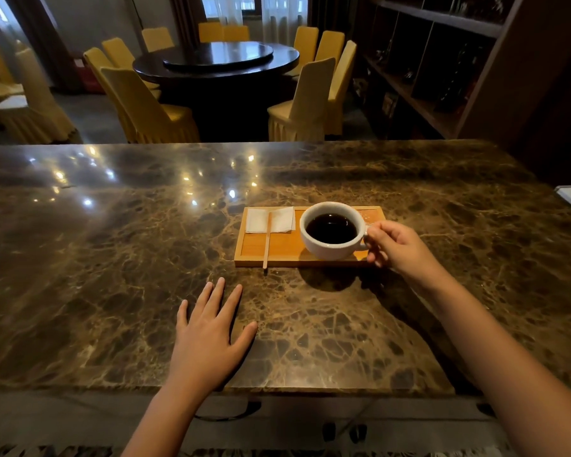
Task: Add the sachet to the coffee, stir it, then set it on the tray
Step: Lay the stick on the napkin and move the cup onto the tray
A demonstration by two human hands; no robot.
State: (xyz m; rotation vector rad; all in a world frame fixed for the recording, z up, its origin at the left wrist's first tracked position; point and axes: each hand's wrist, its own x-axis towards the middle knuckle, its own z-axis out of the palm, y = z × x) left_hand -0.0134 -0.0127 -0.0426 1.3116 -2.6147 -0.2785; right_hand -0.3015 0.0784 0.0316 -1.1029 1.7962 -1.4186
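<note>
Coffee cup (332,230) is hiding part of the tray (271,250); right hand (398,247) is pinching its mostly covered handle, seemingly airborne; left hand (208,338) is lying spread on the desk (112,258).

right hand (398,247) pinching cup (332,230) handle | cup over tray (277,250) | left hand (208,338) flat on counter (112,258)

That counter (112,258) looks like polished brown marble, super glossy with light spots bouncing off it. Tray (277,250) and stir stick (267,240) are matte wood, napkin (282,220) soft white paper, cup (323,249) smooth white ceramic.
</note>
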